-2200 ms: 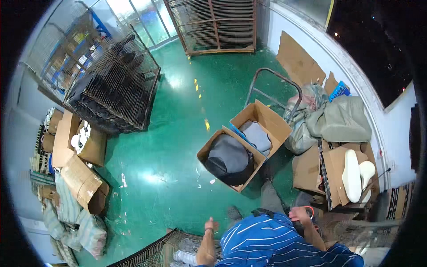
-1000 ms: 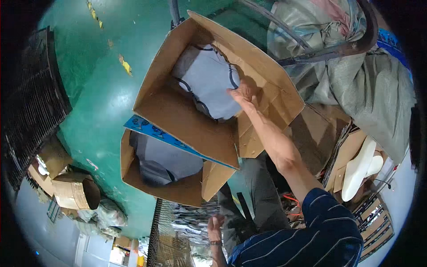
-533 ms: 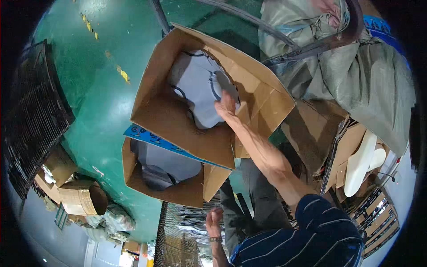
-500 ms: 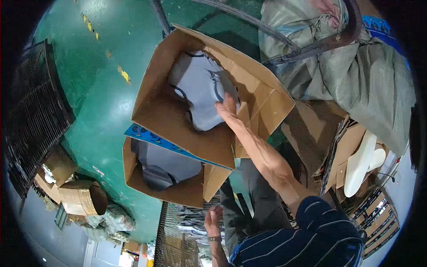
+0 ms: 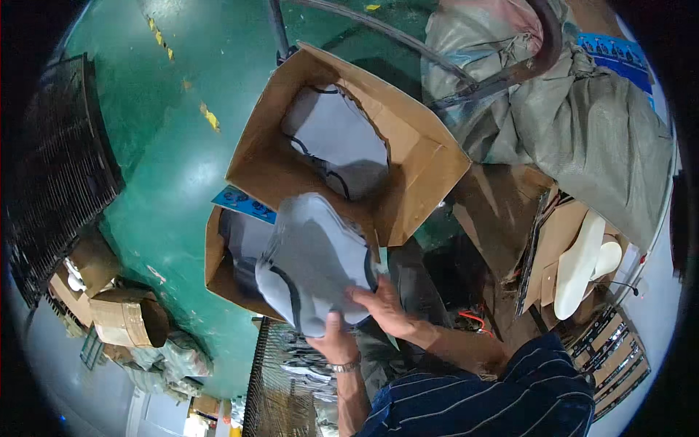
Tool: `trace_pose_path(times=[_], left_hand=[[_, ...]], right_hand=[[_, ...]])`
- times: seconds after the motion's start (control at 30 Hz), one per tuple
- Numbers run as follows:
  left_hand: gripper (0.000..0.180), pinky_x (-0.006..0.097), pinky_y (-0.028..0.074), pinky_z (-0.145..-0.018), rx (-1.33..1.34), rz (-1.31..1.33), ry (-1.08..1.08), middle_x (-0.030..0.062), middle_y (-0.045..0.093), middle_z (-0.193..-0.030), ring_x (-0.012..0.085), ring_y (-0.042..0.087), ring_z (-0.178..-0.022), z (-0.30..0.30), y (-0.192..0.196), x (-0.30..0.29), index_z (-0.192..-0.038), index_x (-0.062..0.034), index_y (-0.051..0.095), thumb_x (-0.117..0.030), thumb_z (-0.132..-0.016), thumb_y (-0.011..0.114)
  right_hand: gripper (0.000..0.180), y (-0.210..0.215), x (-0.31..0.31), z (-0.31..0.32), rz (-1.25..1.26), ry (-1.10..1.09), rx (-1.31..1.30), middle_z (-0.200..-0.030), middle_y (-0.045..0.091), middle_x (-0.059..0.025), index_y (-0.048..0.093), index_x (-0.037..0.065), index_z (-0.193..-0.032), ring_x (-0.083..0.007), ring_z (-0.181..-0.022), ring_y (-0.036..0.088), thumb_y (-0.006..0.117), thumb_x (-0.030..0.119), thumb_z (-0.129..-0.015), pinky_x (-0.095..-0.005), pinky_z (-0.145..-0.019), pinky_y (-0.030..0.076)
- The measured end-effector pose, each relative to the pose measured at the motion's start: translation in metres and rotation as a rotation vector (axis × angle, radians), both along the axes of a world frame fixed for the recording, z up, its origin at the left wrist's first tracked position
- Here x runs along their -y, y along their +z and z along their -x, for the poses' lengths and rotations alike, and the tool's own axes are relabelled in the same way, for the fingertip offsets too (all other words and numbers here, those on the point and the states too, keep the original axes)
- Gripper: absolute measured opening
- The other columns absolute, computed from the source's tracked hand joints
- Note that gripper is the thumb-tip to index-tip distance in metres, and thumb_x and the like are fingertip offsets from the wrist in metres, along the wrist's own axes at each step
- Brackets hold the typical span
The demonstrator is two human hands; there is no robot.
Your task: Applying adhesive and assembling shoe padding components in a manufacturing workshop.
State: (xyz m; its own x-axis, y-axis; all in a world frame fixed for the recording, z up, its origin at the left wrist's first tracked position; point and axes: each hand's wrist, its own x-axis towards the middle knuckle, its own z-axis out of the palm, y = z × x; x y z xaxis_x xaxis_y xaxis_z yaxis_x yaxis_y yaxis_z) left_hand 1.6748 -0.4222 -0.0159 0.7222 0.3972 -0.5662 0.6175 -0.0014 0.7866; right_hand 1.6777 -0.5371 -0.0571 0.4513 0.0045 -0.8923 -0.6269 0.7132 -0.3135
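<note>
Step in hand, as I judge it: two-handed support of one grey bundle (image 5: pixel 313 240) outside the cartons. The bundle has dark trim, and its near edge appears layered. Seen from above, it sits between my body and the upper carton (image 5: pixel 429 171), overlapping that carton's near wall and covering part of the lower carton (image 5: pixel 213 255); I cannot tell whether it touches either. More grey pieces (image 5: pixel 338 138) lie inside the upper carton. Next move: any shift from this position calls, in my judgement, for both hands to travel together and level, since the far end has no visible support and the soft layers could slide or fold. Grip: my left hand (image 5: pixel 333 342) is closed on the near edge, thumb on the upper face. My right hand (image 5: pixel 386 307) is closed on the right-hand near corner, thumb likewise on top. Finger opening equals the bundle's thickness at the edge; the fingers beneath are hidden, so their exact placement cannot be confirmed.
</note>
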Motion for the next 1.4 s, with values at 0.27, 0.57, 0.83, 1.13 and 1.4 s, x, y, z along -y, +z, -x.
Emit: trace_pose_path(times=[0.27, 0.57, 0.83, 1.13, 1.4], left_hand=[[0.070, 0.054, 0.048, -0.106, 0.050, 0.043, 0.314, 0.0183, 0.059, -0.139, 0.0373, 0.059, -0.124, 0.022, 0.036, -0.092, -0.149, 0.0007, 0.042, -0.030, -0.094, 0.072], [0.092, 0.059, 0.048, -0.104, -0.135, -0.048, 0.559, 0.0219, 0.049, -0.147, 0.0418, 0.055, -0.125, 0.117, 0.051, -0.108, -0.154, -0.0036, 0.034, -0.032, -0.082, 0.085], [0.089, 0.055, 0.048, -0.103, -0.316, -0.144, 0.536, 0.0208, 0.050, -0.145, 0.0386, 0.056, -0.123, 0.146, 0.028, -0.104, -0.151, -0.0004, 0.037, -0.036, -0.083, 0.084], [0.087, 0.051, 0.048, -0.101, -0.300, -0.145, 0.532, 0.0196, 0.052, -0.144, 0.0349, 0.056, -0.121, 0.166, 0.034, -0.120, -0.147, 0.0033, 0.041, -0.040, -0.084, 0.082], [0.086, 0.048, 0.048, -0.100, -0.229, -0.195, 0.412, 0.0185, 0.053, -0.142, 0.0317, 0.057, -0.118, 0.156, 0.051, -0.135, -0.144, 0.0065, 0.044, -0.044, -0.086, 0.080]], right_hand=[[0.063, -0.144, 0.060, -0.058, 0.492, 0.782, -0.056, -0.111, 0.072, -0.0155, 0.062, 0.001, -0.122, -0.0307, -0.106, 0.070, 0.064, 0.058, -0.095, -0.0434, -0.089, 0.054], [0.071, -0.326, 0.014, -0.264, 1.274, 1.209, 0.361, -0.118, 0.068, -0.0291, 0.057, -0.007, -0.131, -0.0447, -0.102, 0.069, 0.074, 0.047, -0.088, -0.0516, -0.084, 0.056], [0.034, -0.459, -0.077, -0.296, 1.759, 1.816, -0.175, -0.134, 0.062, -0.0245, 0.075, 0.002, -0.115, -0.0375, -0.107, 0.070, 0.061, 0.026, -0.095, -0.0516, -0.075, 0.058], [0.046, -0.430, -0.002, -0.283, 1.573, 1.287, 0.169, -0.103, 0.073, -0.0226, 0.073, 0.000, -0.108, -0.0420, -0.099, 0.071, 0.076, 0.031, -0.074, -0.0473, -0.091, 0.058], [0.057, -0.304, 0.112, -0.250, 1.370, 0.950, 0.181, -0.106, 0.073, -0.0245, 0.067, -0.003, -0.115, -0.0407, -0.104, 0.071, 0.076, 0.030, -0.070, -0.0459, -0.091, 0.055]])
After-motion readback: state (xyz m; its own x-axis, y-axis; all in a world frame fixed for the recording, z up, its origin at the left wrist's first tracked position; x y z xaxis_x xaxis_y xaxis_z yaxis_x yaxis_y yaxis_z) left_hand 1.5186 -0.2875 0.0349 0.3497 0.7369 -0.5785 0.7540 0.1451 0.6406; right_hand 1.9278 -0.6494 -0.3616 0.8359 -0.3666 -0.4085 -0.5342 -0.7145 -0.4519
